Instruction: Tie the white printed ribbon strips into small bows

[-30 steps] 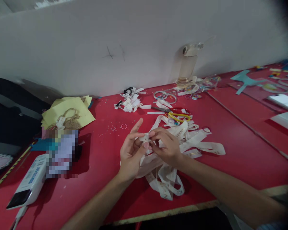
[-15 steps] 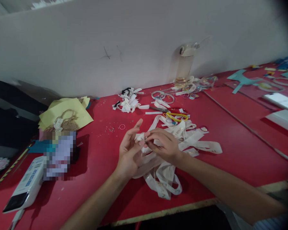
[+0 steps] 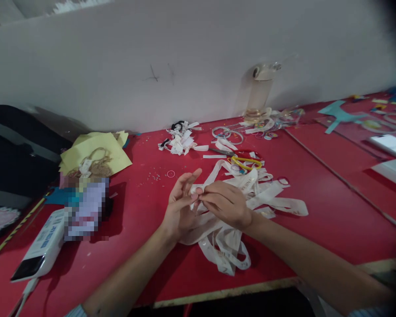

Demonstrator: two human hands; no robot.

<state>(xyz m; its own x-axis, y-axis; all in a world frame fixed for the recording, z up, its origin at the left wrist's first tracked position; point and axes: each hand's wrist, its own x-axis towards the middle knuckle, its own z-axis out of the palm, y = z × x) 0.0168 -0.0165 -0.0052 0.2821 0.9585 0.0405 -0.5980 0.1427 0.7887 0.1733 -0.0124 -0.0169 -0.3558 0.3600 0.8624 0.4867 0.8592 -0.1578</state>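
1. Fingertips of your left hand (image 3: 178, 211) and right hand (image 3: 227, 204) meet over the counter (image 3: 145, 211); your grip is closed on a small white piece (image 3: 194, 190), mostly hidden.
2. You seem to be working it by pinching, which calls for a steady hold from both sides.
3. White ribbons (image 3: 265, 195) lie below and beside your hands and could snag.
4. Beyond lie scissors (image 3: 247, 159), white scraps (image 3: 178, 145) and a standing bottle (image 3: 259, 94), apart from your fingers.
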